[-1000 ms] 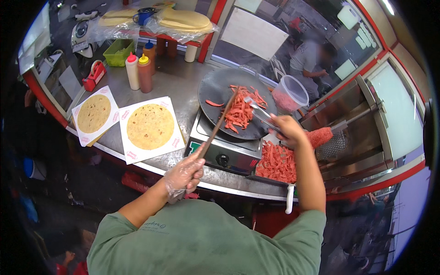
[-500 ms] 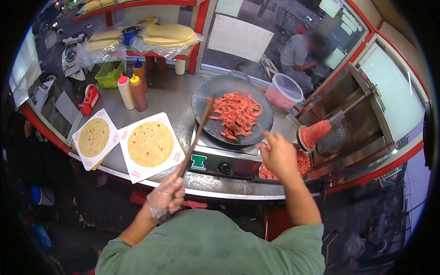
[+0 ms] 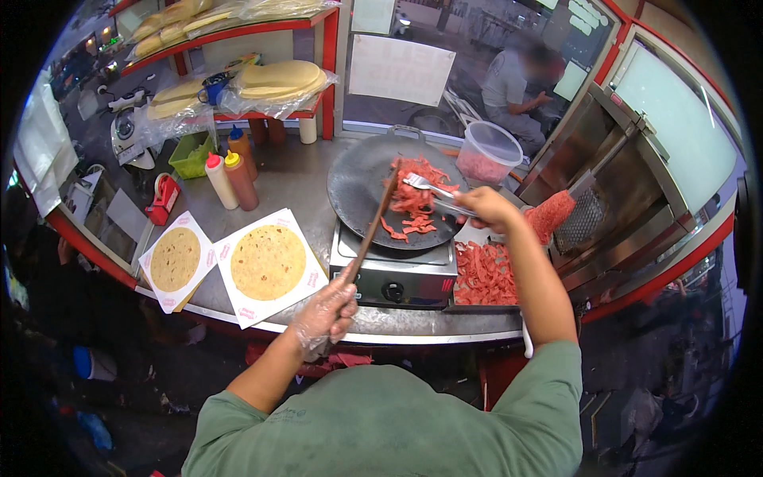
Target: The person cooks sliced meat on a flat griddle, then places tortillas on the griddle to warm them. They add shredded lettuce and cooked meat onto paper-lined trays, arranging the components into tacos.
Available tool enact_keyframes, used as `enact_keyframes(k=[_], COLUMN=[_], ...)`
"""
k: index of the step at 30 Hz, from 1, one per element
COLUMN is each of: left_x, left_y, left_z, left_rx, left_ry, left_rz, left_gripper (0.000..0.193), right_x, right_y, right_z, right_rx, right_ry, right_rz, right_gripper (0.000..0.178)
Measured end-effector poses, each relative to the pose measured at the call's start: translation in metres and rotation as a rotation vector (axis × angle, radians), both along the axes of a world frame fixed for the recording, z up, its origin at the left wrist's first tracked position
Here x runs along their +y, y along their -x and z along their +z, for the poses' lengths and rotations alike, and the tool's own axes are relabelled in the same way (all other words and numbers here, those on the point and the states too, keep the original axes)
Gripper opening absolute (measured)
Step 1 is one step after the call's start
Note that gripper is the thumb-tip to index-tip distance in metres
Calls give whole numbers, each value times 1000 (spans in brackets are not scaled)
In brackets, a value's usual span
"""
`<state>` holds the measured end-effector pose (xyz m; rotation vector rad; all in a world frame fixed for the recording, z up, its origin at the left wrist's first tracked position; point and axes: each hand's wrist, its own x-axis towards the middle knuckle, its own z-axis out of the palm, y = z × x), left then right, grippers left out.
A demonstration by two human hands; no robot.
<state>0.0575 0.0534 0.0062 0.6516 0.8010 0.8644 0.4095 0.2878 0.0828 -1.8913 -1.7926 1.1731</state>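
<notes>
Since the earlier frame, my right hand (image 3: 489, 209) has moved from beside the pan's lower right edge inward over its rim, and the meat strips (image 3: 415, 203) have changed from one broad mound to a looser band. Right fingers: closed around metal tongs (image 3: 419, 182), whose head touches the upper part of the meat. Left hand (image 3: 327, 312): gloved in clear plastic, fingers wrapped around the lower part of a brown stick (image 3: 373, 226). The stick slants up and to the right; its far end meets the left edge of the meat.

The meat lies in the dark pan (image 3: 350, 195), upper centre of the frame. The pan sits on a steel stove (image 3: 421, 290) with one black knob at its front. Adjacent, right of centre: a tray (image 3: 486, 308) of red meat strips, with a white handle (image 3: 528, 338) at its lower right. Above the tray, at right: a meat cone (image 3: 550, 216). Behind the pan's right side: a clear tub (image 3: 509, 147). Left of the frame: two round flatbreads (image 3: 268, 262) on white paper. Upper left: three sauce bottles (image 3: 241, 183), a red tape dispenser (image 3: 163, 199) and a green basket (image 3: 193, 163).
</notes>
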Motion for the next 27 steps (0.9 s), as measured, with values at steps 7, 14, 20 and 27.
enact_keyframes(k=[7,14,20,27], left_x=[-13,-61,-39,-5], left_y=[35,43,55,67], left_z=[39,-6,10,18], left_rx=[-121,-107,-41,88], left_ry=[32,174,52,-12], left_rz=[169,169,38,83], left_gripper=[57,63,62,61], right_x=[-28,-128,-73,-88], right_y=[39,67,62,87], right_z=[50,19,-16,-29], right_rx=[-474,-619,-473,-502], right_ry=[-909,-812,-672,-796], right_rz=[225,190,89,152], right_gripper=[37,34,36,39])
